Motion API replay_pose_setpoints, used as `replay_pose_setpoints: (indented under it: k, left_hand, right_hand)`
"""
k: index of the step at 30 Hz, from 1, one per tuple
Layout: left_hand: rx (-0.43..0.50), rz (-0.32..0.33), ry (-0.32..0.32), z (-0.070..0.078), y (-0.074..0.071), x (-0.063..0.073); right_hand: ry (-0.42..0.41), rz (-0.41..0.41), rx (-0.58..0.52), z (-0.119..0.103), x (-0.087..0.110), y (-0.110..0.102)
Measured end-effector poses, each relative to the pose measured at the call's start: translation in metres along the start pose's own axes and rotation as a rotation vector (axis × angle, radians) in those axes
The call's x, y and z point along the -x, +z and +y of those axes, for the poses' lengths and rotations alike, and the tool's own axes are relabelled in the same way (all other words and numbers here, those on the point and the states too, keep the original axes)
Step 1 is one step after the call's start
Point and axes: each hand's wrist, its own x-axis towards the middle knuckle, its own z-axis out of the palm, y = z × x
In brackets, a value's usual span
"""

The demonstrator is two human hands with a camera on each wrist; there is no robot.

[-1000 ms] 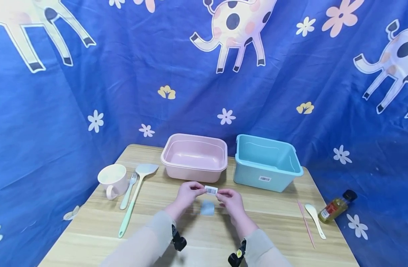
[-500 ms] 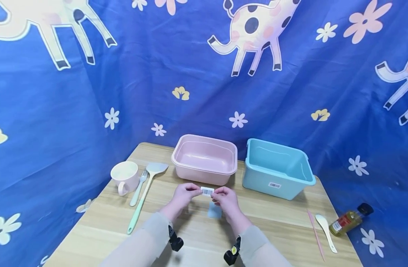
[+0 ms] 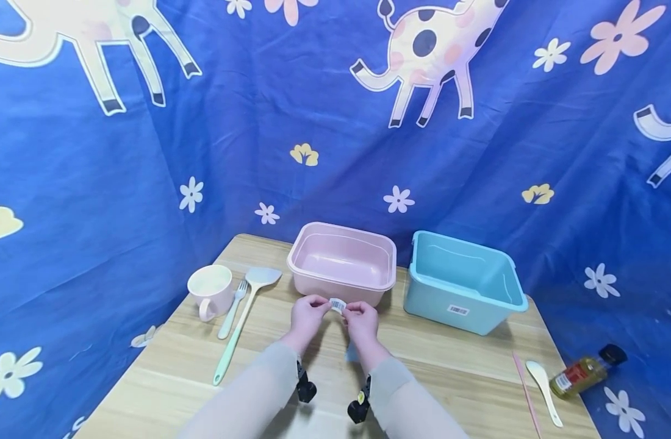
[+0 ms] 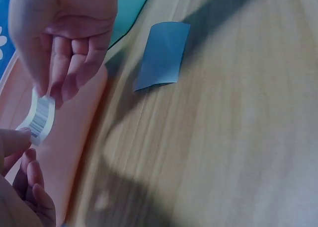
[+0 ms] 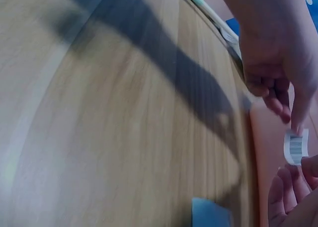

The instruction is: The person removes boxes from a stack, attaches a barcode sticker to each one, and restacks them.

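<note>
A small white barcode sticker (image 3: pixel 338 304) is stretched between both hands, bent into a curve. My left hand (image 3: pixel 304 317) pinches its left end between thumb and finger. The right end is pinched by my right hand (image 3: pixel 362 323). Both hands are close to the front wall of the pink basin (image 3: pixel 327 289), and the sticker overlaps that wall in the head view. In the left wrist view the barcode (image 4: pixel 42 118) faces up. A small light-blue slip of paper (image 4: pixel 165 54) lies on the table below the hands, largely hidden by my right forearm in the head view.
Right of the basin stands a blue bin (image 3: pixel 434 305) with a barcode label. At left are a white mug (image 3: pixel 215 296), a fork (image 3: pixel 233 311) and a spatula (image 3: pixel 236 341). A pink stick (image 3: pixel 526 393), a white spoon (image 3: pixel 545 393) and an oil bottle (image 3: pixel 582 373) lie at right.
Both hands have moved forward and up to the pink basin's front with the sticker, which has gone from flat to curved. The head view has shifted, sliding the scene rightward.
</note>
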Motion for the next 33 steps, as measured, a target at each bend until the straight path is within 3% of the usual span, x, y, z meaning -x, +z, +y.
replay_pose_setpoints:
  k: [14, 21, 29, 33]
  left_hand:
    - [0.02, -0.015, 0.002, 0.001, 0.006, -0.008]
    - [-0.03, -0.017, -0.022, 0.004, 0.008, -0.012]
    - [-0.076, 0.021, -0.049, 0.01, 0.009, -0.015]
    - [-0.087, 0.047, -0.063, 0.01, 0.011, -0.018]
  right_hand:
    - [0.012, -0.035, -0.01, -0.007, 0.0, 0.009]
    - [0.019, -0.038, -0.037, -0.006, -0.004, 0.01]
    - [0.01, -0.036, -0.049, -0.011, -0.001, 0.009]
    - [-0.036, -0.061, -0.079, 0.003, -0.01, 0.009]
